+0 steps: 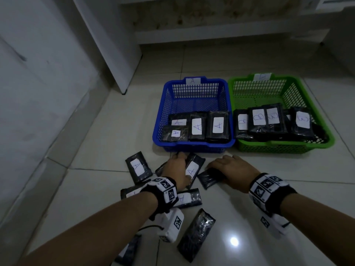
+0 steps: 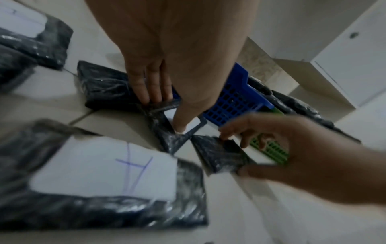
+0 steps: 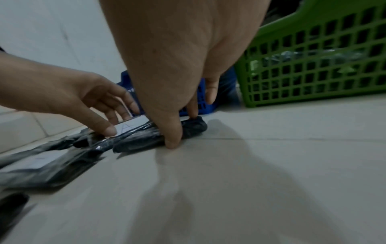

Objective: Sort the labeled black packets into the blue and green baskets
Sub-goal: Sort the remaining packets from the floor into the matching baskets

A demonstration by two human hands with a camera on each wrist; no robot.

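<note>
My left hand (image 1: pixel 184 166) pinches a black packet labelled A (image 1: pixel 192 170) on the floor, thumb on its white label (image 2: pixel 193 123), fingers (image 2: pixel 154 92) over the far edge. Beside it my right hand (image 1: pixel 217 172) grips a black packet with no label showing (image 1: pixel 208 178), thumb (image 3: pixel 173 140) at the near edge, fingers (image 3: pixel 194 112) at the far edge. Both packets lie on the tiles just in front of the blue basket (image 1: pixel 194 144), which holds several A packets. The green basket (image 1: pixel 284 144) to its right holds several B packets.
More black packets lie loose on the tiles near my wrists: an A packet (image 1: pixel 138 167) at the left, another A packet (image 1: pixel 189 198), a face-down packet (image 1: pixel 196 234) nearest me. A white cabinet (image 1: pixel 119 45) stands back left and a grey wall (image 1: pixel 28 93) runs along the left.
</note>
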